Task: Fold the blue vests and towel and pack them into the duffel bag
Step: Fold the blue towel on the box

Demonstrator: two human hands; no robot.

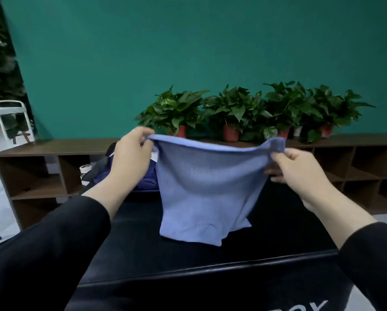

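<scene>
A light blue ribbed vest (pixel 206 189) hangs stretched between my two hands above the black table (pixel 277 234). Its lower edge rests on the tabletop. My left hand (pixel 131 158) pinches the vest's top left corner. My right hand (pixel 300 169) grips the top right corner, where the fabric is bunched. Behind the vest and my left hand lies the dark navy duffel bag (pixel 147 178), mostly hidden. No towel is visible.
A low brown shelf unit (pixel 42 167) runs along the green wall, with several potted plants (pixel 233 113) on top. A white-capped bottle (pixel 85 169) stands by the bag. A white chair (pixel 8 117) sits at far left.
</scene>
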